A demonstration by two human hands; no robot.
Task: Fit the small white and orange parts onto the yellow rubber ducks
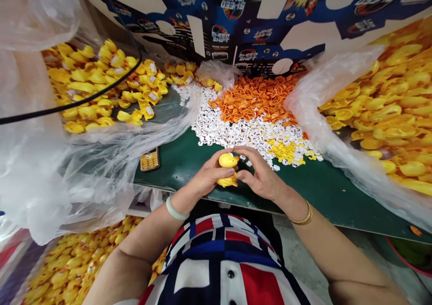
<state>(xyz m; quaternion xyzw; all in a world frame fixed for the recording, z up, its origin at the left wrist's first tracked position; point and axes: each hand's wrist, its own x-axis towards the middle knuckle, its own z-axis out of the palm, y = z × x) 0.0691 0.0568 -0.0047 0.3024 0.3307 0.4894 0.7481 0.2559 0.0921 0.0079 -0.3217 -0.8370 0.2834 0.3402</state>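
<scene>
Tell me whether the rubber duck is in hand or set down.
In hand: the left hand and right hand clasp the rubber duck.

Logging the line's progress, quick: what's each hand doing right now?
Left hand: closed, holding a yellow rubber duck.
Right hand: closed, holding the same duck from the other side.

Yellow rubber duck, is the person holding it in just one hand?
No, the left hand and right hand both grip the yellow rubber duck.
</scene>
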